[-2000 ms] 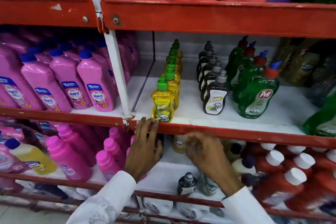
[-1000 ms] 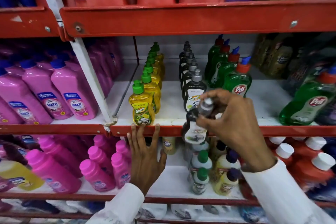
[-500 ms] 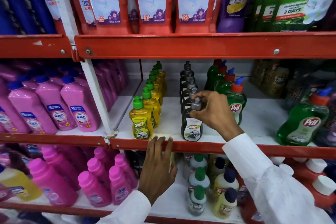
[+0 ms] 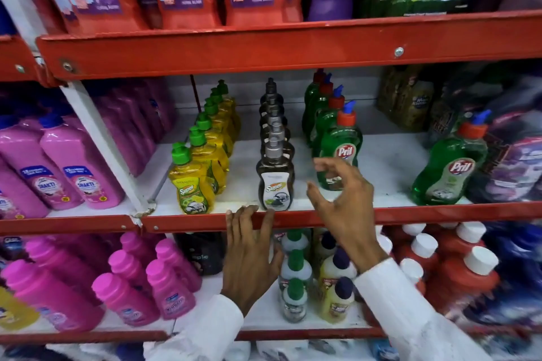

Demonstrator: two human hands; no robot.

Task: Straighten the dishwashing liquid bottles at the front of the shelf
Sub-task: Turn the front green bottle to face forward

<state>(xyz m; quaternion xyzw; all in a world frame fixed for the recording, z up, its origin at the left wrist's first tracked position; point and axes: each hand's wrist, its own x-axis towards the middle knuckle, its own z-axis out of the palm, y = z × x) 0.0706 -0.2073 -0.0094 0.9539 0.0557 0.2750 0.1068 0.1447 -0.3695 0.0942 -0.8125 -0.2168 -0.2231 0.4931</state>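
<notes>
Half a second ago the right hand [image 4: 341, 199] pinched the grey cap of the dark bottle [image 4: 275, 182]; now it has let go and drawn off to the right, fingers spread and loosely curled, holding nothing. From that hand the dark bottle lies at about 9 o'clock, just beside the fingertips but apart from them, standing upright with its long axis vertical and its white label facing out. At 12 o'clock, partly behind the fingers, stands the front green bottle [image 4: 340, 143], so the right hand is the nearer one to both.

Lower down, the left hand [image 4: 249, 246] lies flat and wide, its fingertips resting on the red shelf lip [image 4: 187, 221] just below the dark bottle's base.

Farther out, at 9 o'clock from the dark bottle, the front yellow bottle [image 4: 192, 184] heads its row. All 3 rows are smooth, glossy plastic: waisted bodies, ribbed caps, slick paper labels. On the white shelf board such light bottles would likely slide or tip at a nudge.
</notes>
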